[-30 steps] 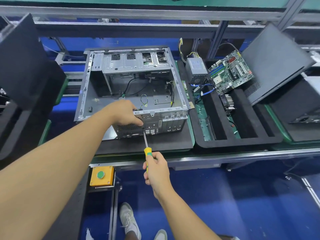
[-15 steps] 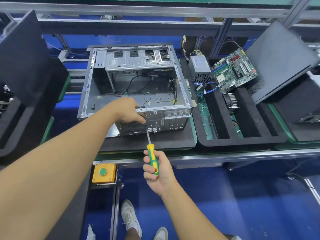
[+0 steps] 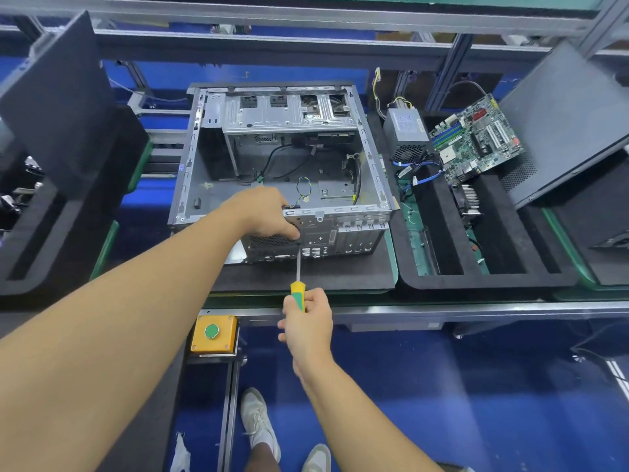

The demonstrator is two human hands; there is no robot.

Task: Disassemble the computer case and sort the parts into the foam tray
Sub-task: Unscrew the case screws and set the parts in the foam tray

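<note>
Item one: the open grey steel computer case lies on its side on a flat black foam mat at the middle of the bench, open face up and rear panel toward me. Inside I see loose black and coloured cables on the bare floor and an empty drive cage at the far end.

My left hand grips the top edge of the rear panel. The fingers are bent over the rim into the case and the thumb presses on the perforated grille outside.

My right hand is closed round the yellow and green handled screwdriver, near the bench edge. The steel shaft runs up to the rear panel and its tip meets the metal just below the left thumb (I cannot make out the screw head itself).

Item two: the black foam tray with long slots sits just beside the mat, on the right. At its far end stand a grey power supply box with a wire bundle and a green motherboard, tilted. A finned metal heatsink rests near the board. A dark grey side panel leans over the tray's right side.

Surroundings: a yellow box with a green push button hangs below the bench edge. Further black foam blocks stand at the left. Pale shoes show on the blue floor.
</note>
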